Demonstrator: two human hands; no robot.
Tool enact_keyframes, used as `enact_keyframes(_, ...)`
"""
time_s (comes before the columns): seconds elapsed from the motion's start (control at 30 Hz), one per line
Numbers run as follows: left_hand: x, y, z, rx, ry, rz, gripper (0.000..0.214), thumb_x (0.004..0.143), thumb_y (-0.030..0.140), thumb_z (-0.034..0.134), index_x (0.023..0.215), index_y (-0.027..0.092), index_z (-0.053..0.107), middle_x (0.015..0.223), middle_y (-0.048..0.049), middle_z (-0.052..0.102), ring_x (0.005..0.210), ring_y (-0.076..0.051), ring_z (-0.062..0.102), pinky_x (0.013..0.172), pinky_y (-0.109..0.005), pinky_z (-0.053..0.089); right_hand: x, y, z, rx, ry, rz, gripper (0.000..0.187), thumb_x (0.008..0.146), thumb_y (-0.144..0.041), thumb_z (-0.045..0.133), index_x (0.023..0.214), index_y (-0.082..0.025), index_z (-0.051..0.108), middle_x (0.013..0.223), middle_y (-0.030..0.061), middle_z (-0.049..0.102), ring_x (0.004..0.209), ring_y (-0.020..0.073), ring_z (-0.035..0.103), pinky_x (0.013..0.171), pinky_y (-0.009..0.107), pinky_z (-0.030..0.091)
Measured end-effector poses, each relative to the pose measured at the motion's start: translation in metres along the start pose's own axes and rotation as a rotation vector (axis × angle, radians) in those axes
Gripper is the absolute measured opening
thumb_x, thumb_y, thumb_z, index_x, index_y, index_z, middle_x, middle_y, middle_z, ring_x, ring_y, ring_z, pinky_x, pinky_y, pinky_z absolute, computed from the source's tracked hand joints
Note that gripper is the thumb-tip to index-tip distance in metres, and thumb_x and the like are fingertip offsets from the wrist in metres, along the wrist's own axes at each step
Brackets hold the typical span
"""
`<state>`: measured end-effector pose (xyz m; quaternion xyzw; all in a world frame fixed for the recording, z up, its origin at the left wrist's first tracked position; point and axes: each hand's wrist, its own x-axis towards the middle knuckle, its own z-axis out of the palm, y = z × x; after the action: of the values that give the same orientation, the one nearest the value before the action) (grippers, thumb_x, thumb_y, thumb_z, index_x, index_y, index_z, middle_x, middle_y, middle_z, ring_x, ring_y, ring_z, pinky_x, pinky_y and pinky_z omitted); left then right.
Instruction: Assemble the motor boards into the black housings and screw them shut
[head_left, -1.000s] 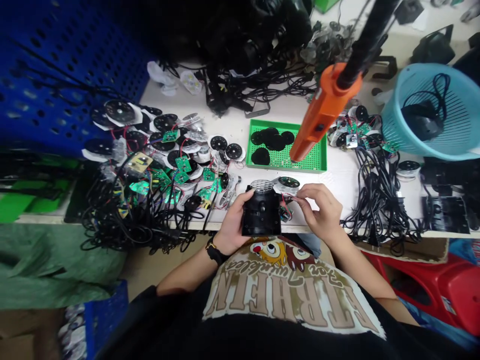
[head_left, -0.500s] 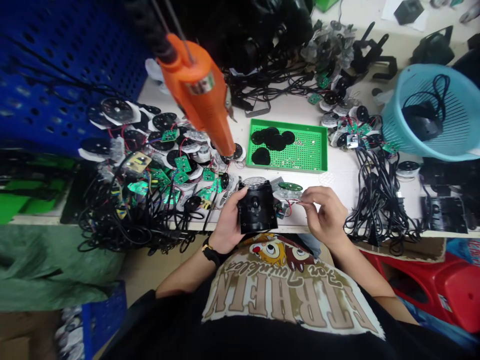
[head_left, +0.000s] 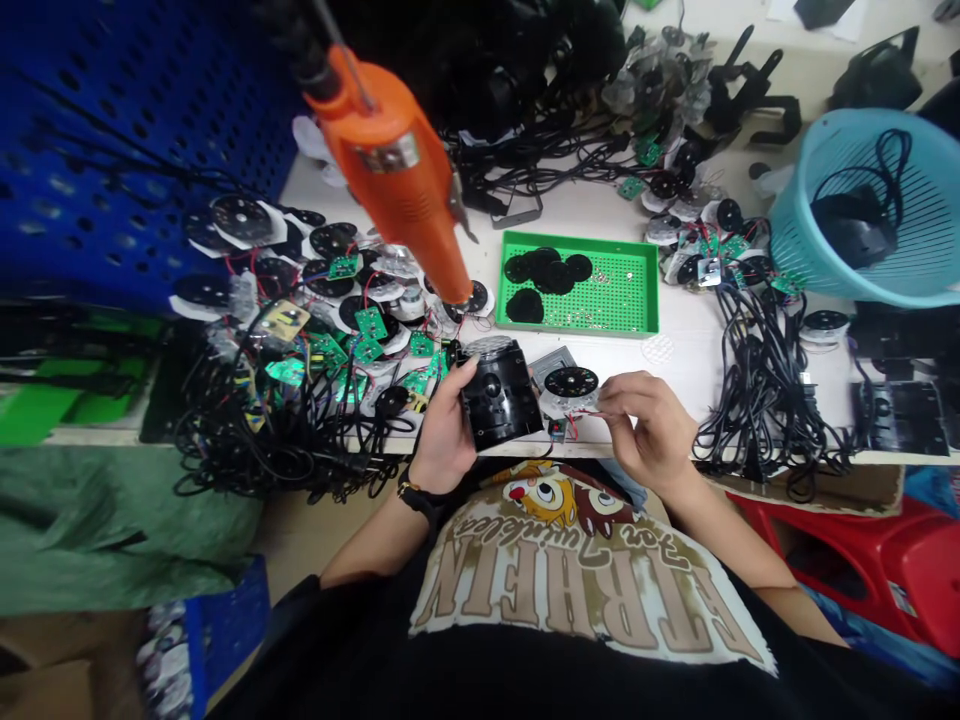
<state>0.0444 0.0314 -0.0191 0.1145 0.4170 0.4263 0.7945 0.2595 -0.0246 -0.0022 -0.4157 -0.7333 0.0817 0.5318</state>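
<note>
Housing [head_left: 499, 397] has tilted near table's front edge [head_left: 592, 449].
Left hand [head_left: 442, 435] wraps it; right hand [head_left: 649, 425] seemingly pinches red wire [head_left: 585, 413]; tugging may break this wire.

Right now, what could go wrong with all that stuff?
The black case tilts in the left hand near the front edge of the table, so it might fall if the hold slips. The thin red wires beside the right hand could pull loose if tugged. The orange screwdriver, hanging ahead, might swing and bump something.
</note>
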Motion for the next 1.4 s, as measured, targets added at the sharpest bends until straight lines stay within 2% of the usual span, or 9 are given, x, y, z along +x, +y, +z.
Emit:
enact_keyframes(0.07, 0.0, -0.002, 0.001, 0.006, -0.009, 0.029, 0.034, 0.081, 0.04, 0.078, 0.105, 0.017, 0.073, 0.109, -0.0092, 0.079, 0.113, -0.032, 0.073, 0.1, -0.045, 0.06, -0.002, -0.003, 0.002, 0.049, 0.023, 0.068, 0.026, 0.092, 0.002, 0.061, 0.106, -0.02, 0.063, 0.094, 0.0062, 0.066, 0.084, 0.0207, 0.066, 0.071, 0.034, 0.057)
enact_keyframes(0.2, 0.002, -0.007, 0.005, 0.024, -0.044, 0.009, 0.039, 0.084, 0.044, 0.078, 0.113, 0.018, 0.072, 0.111, -0.0085, 0.078, 0.114, -0.031, 0.073, 0.101, -0.046, 0.059, -0.003, -0.01, 0.011, 0.244, 0.06, 0.354, 0.016, 0.095, -0.007, 0.066, 0.099, -0.022, 0.064, 0.091, 0.002, 0.065, 0.085, 0.0191, 0.064, 0.073, 0.033, 0.053)
enact_keyframes(0.27, 0.003, -0.01, 0.007, 0.043, -0.07, 0.003, 0.041, 0.086, 0.047, 0.077, 0.114, 0.018, 0.071, 0.111, -0.0086, 0.078, 0.114, -0.032, 0.072, 0.101, -0.047, 0.059, -0.001, -0.013, 0.014, 0.315, 0.036, 0.411, 0.014, 0.096, -0.008, 0.067, 0.097, -0.022, 0.064, 0.091, 0.0011, 0.065, 0.086, 0.0178, 0.064, 0.075, 0.032, 0.052)
enact_keyframes(0.43, 0.002, -0.016, 0.002, 0.128, -0.103, 0.105, 0.05, 0.081, 0.047, 0.085, 0.118, 0.021, 0.066, 0.118, -0.0074, 0.076, 0.12, -0.032, 0.07, 0.104, -0.045, 0.056, 0.008, -0.021, 0.018, 0.328, -0.027, 0.307, 0.016, 0.095, -0.004, 0.067, 0.099, -0.02, 0.064, 0.096, 0.0018, 0.067, 0.092, 0.0171, 0.065, 0.083, 0.032, 0.055)
enact_keyframes(0.63, -0.004, -0.013, -0.01, 0.211, -0.314, 0.166, 0.093, 0.064, 0.055, 0.095, 0.143, 0.028, 0.053, 0.121, -0.0089, 0.075, 0.111, -0.034, 0.072, 0.09, -0.042, 0.059, 0.009, -0.028, 0.021, 0.298, -0.031, 0.196, 0.02, 0.093, -0.002, 0.062, 0.104, -0.019, 0.063, 0.098, 0.0043, 0.066, 0.091, 0.0191, 0.066, 0.083, 0.036, 0.058)
enact_keyframes(0.8, -0.006, -0.014, -0.007, 0.19, -0.286, 0.136, 0.089, 0.066, 0.056, 0.093, 0.141, 0.027, 0.057, 0.125, -0.0087, 0.073, 0.117, -0.035, 0.07, 0.097, -0.044, 0.056, 0.007, -0.021, 0.025, 0.138, -0.024, -0.044, 0.022, 0.088, -0.001, 0.059, 0.1, -0.02, 0.062, 0.102, 0.0063, 0.065, 0.09, 0.0223, 0.065, 0.075, 0.039, 0.059)
enact_keyframes(0.93, -0.004, -0.017, -0.005, 0.17, -0.264, 0.132, 0.084, 0.066, 0.061, 0.092, 0.136, 0.026, 0.063, 0.13, -0.0085, 0.071, 0.12, -0.033, 0.068, 0.095, -0.039, 0.056, 0.004, -0.017, 0.026, 0.109, -0.056, -0.146, 0.026, 0.085, 0.004, 0.06, 0.091, -0.022, 0.058, 0.096, 0.0042, 0.068, 0.085, 0.0215, 0.066, 0.067, 0.036, 0.058)
enact_keyframes(1.13, -0.003, -0.018, -0.004, 0.128, -0.244, 0.111, 0.082, 0.063, 0.06, 0.094, 0.133, 0.025, 0.068, 0.13, -0.0088, 0.072, 0.121, -0.034, 0.067, 0.1, -0.042, 0.055, 0.002, -0.017, 0.028, 0.11, -0.102, -0.133, 0.028, 0.088, 0.004, 0.06, 0.086, -0.023, 0.051, 0.106, 0.0047, 0.073, 0.087, 0.021, 0.067, 0.072, 0.038, 0.06)
enact_keyframes(1.4, -0.002, -0.013, -0.003, 0.172, -0.271, 0.134, 0.071, 0.07, 0.057, 0.091, 0.128, 0.023, 0.07, 0.124, -0.0078, 0.074, 0.12, -0.034, 0.068, 0.1, -0.043, 0.056, 0.004, -0.021, 0.031, 0.17, -0.129, -0.088, 0.025, 0.089, 0.003, 0.057, 0.091, -0.022, 0.051, 0.111, 0.0064, 0.068, 0.096, 0.0199, 0.069, 0.077, 0.036, 0.061)
